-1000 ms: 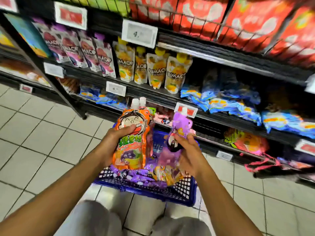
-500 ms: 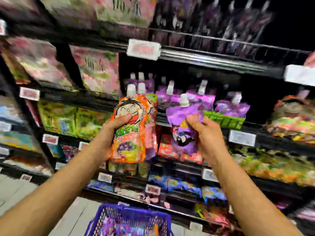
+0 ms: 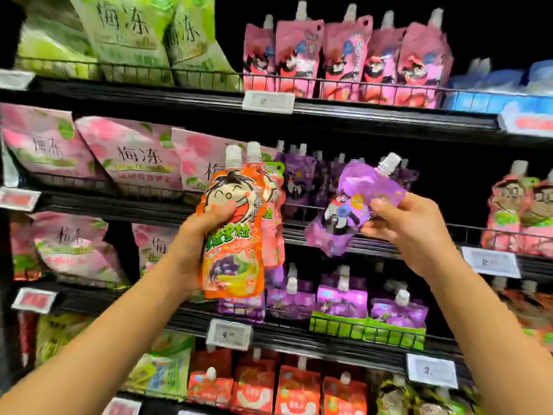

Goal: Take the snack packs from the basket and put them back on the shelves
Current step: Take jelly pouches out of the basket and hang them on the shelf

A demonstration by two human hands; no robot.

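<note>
My left hand [image 3: 200, 235] grips an orange spouted jelly pouch [image 3: 232, 253] with a cartoon face, and a second pink pouch [image 3: 273, 223] is stacked behind it in the same grip. My right hand [image 3: 410, 229] pinches a crumpled purple spouted pouch [image 3: 353, 208] by its right side, tilted with its white cap up to the right. It hangs in front of a row of matching purple pouches [image 3: 302, 184] on the middle shelf [image 3: 466, 232]. The basket is out of view.
Black wire-fronted shelves fill the view. Pink spouted pouches [image 3: 344, 58] stand on the top shelf, pink bags [image 3: 134, 157] at left, purple pouches in green trays [image 3: 368, 307] below, red pouches [image 3: 275, 387] at the bottom. White price tags [image 3: 267, 100] clip to the shelf edges.
The view swung up from the basket on the floor to the upper shelves. Both hands rose with their pouches; the right hand tilted the purple pouch toward the purple row.
</note>
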